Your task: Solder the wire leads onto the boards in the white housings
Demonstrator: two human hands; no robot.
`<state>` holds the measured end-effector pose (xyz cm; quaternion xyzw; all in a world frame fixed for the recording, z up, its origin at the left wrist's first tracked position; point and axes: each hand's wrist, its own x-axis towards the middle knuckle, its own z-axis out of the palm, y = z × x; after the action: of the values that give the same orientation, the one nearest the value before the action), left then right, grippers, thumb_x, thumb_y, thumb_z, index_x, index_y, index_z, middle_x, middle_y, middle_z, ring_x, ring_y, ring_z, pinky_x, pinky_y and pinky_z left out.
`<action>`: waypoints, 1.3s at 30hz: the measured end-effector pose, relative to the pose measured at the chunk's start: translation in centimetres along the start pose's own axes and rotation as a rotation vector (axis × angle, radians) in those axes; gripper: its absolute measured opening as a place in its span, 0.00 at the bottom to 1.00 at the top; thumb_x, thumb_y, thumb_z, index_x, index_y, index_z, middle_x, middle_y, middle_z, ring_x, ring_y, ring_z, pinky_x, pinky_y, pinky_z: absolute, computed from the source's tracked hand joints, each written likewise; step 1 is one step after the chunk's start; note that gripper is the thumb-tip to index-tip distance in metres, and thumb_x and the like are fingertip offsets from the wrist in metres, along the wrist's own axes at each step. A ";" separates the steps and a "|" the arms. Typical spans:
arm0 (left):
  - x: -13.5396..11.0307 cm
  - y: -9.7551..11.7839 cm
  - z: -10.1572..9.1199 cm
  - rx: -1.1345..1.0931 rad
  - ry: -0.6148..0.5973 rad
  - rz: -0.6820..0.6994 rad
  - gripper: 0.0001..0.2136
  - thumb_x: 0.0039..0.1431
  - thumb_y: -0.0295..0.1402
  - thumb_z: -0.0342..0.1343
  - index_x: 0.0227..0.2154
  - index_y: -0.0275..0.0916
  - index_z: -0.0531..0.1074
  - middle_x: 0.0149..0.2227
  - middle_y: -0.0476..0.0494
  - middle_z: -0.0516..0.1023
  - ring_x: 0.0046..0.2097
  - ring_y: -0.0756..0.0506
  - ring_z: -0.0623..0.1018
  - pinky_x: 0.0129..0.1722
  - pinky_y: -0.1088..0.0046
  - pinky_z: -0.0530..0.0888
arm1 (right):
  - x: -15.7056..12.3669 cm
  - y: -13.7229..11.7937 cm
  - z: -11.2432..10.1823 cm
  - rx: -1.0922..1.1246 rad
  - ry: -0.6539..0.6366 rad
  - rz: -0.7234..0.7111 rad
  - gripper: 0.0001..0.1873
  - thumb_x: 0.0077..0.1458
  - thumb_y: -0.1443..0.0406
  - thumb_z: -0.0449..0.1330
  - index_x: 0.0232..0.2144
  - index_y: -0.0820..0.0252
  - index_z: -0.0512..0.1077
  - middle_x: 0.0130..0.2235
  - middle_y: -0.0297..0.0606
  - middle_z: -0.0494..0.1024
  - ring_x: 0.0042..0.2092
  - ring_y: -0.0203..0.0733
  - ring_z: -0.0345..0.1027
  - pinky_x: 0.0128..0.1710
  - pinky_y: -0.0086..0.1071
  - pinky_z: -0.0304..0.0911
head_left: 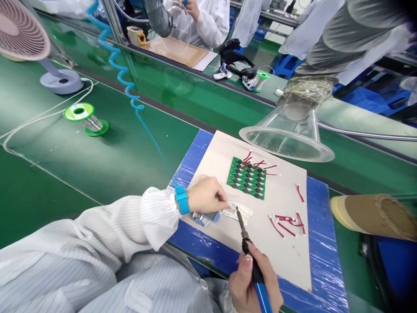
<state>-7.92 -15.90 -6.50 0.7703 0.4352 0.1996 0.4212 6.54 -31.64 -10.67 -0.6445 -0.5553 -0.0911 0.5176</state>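
Observation:
My right hand [256,278] grips a soldering iron [259,284] with a blue and black handle, its tip pointing up and away from me. That tip is close to the fingertips of my left hand [208,194], which are pinched together; what they hold is too small to make out. A bundle of white wires [245,213] lies on the board under the iron's tip. Partly hidden below my left wrist is a small blue-grey device [206,217]. Farther back sits a green circuit board panel [246,177] with rows of round black parts and some red wires on it.
Loose red wires [286,224] lie on the pale work board [293,261]. A clear fume hood [286,134] hangs over its back edge. At left are a solder spool [93,124] and a fan [61,80]. A brown roll [374,215] lies right. Another person [208,21] works opposite.

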 end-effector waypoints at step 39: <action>0.0 0.4 0.8 -0.023 0.076 -0.051 0.08 0.52 0.31 0.65 0.19 0.38 0.80 0.24 0.49 0.82 0.31 0.48 0.78 0.45 0.69 0.67 | 0.8 -0.3 0.0 0.073 -0.088 0.078 0.09 0.60 0.64 0.59 0.41 0.63 0.74 0.30 0.38 0.77 0.28 0.37 0.72 0.29 0.30 0.69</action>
<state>-7.18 -16.36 -6.57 0.7459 0.4682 0.2229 0.4181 6.63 -31.17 -9.96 -0.6499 -0.5548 -0.0220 0.5190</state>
